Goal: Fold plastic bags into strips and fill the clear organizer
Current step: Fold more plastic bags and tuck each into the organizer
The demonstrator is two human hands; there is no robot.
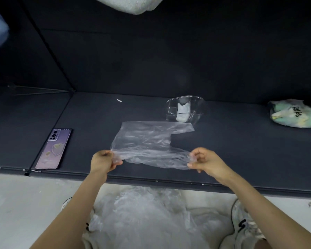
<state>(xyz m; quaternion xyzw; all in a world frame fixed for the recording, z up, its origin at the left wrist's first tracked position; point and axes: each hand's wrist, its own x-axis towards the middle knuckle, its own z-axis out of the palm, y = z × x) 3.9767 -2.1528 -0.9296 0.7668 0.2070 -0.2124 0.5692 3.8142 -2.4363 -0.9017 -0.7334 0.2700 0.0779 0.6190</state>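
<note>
A clear plastic bag [147,141] lies spread on the dark mat [241,150], its near edge lifted off the surface. My left hand [102,161] pinches the bag's near left corner. My right hand [205,159] pinches the near right end, by a handle loop. The bag's other handle reaches toward the clear organizer [185,108], which stands behind the bag and holds a white folded bag upright inside.
A purple phone [54,149] lies face down at the left of the mat. A printed pale green bag [294,113] sits at the far right. A heap of clear bags [147,218] rests on the floor between my shoes, below the mat's front edge.
</note>
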